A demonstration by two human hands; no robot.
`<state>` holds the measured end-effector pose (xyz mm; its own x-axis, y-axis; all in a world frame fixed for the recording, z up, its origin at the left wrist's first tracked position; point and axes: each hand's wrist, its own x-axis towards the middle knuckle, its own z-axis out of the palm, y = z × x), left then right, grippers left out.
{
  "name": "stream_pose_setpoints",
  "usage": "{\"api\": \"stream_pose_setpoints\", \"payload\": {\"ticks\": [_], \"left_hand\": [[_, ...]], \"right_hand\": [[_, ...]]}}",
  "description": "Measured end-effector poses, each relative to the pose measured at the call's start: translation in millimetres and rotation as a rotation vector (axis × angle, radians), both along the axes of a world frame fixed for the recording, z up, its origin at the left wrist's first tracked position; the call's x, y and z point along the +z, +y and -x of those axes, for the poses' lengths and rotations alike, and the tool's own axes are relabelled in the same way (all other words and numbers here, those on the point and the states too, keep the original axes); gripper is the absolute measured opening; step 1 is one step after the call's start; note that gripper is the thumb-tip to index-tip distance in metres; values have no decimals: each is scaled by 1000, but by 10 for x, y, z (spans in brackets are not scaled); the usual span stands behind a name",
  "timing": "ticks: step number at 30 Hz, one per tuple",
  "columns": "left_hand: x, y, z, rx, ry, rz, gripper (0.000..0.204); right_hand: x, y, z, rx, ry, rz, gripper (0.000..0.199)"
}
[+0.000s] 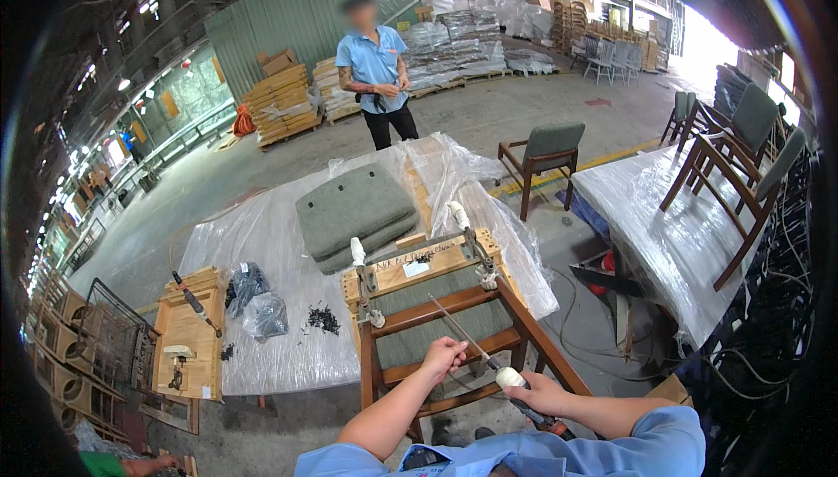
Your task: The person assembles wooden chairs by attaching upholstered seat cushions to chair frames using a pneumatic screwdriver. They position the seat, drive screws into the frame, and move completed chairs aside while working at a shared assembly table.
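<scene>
My right hand [543, 395] is wrapped round a power screwdriver [508, 378] with a pale wrapped collar. Its long thin bit [456, 323] points up and left over the chair. Beside the bit, my left hand [443, 356] is closed in a pinch; whatever its fingers hold is too small to make out. Below both hands lies a brown wooden chair frame [548, 346] with a grey-green padded part [445, 337] between its rails. The frame rests against a wooden jig [410, 273]. Two toggle clamps with white-wrapped handles [358, 252] press onto it.
Grey-green cushions [353, 206] lie stacked on the plastic-covered table [288, 363]. Left are dark screws [324, 320], plastic bags [264, 315] and a second driver [196, 304] on a wooden board. A person [374, 67] stands beyond. Chairs [742, 171] occupy the right table; hoses trail below.
</scene>
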<state>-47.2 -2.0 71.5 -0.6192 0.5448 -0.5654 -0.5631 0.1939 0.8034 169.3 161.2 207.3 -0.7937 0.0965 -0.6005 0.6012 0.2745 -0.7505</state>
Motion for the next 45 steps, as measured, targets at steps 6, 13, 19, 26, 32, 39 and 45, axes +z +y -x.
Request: {"api": "stream_pose_setpoints", "payload": {"ticks": [6,13,19,26,32,39,45], "left_hand": [[-50,-11,23,14,21,-11,20],[-145,-8,49,71,-25,-113,14],[-379,4,119,102,-30,-232,14],[-310,-59,181,89,9,-157,16],[-285,-2,264,235,9,-227,18],[-313,-282,496,426,24,-435,16],[-352,-245,542,436,-23,-448,11]], "right_hand": [[-36,11,-9,3,12,4,58],[16,1,-4,6,-8,-5,60],[15,17,-4,3,-18,-4,60],[-69,14,35,34,-13,-75,62],[-580,169,-58,5,52,-94,54],[-113,-62,9,-51,-26,87,34],[-546,61,-45,49,95,-41,32]]}}
